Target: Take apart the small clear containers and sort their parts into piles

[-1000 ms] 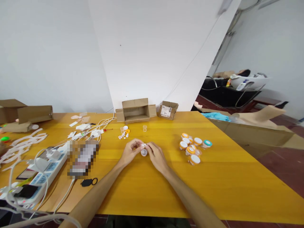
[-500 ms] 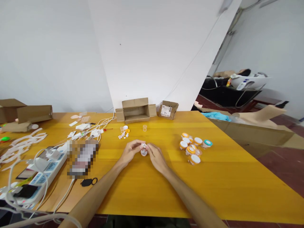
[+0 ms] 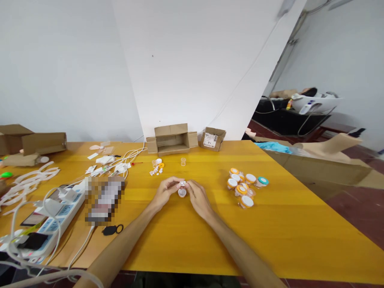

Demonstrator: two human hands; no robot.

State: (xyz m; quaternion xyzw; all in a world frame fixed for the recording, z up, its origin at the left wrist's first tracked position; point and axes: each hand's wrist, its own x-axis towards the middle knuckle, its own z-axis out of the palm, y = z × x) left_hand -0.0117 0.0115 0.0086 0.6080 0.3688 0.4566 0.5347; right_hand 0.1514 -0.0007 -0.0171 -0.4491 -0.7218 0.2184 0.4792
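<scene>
My left hand (image 3: 164, 193) and my right hand (image 3: 198, 197) meet at the middle of the yellow table (image 3: 285, 228). Between their fingertips they pinch a small white dotted piece (image 3: 182, 183) just above a small clear jar (image 3: 181, 193) that stands on the table between the hands. A cluster of small jars with orange, white and teal lids (image 3: 244, 187) lies to the right of my right hand. Behind the hands lie small white and orange loose pieces (image 3: 157, 168) and a single clear cup (image 3: 183, 161).
An open cardboard box (image 3: 172, 139) and a smaller labelled box (image 3: 212, 139) stand at the table's back edge. A white power strip (image 3: 57, 216) with tangled cables, a blurred object (image 3: 103, 199) and a black key tag (image 3: 111, 230) lie at the left. More boxes (image 3: 30, 145) sit far left.
Both hands stay together over the small jar with only slight finger shifts. Nothing else on the table has moved.
</scene>
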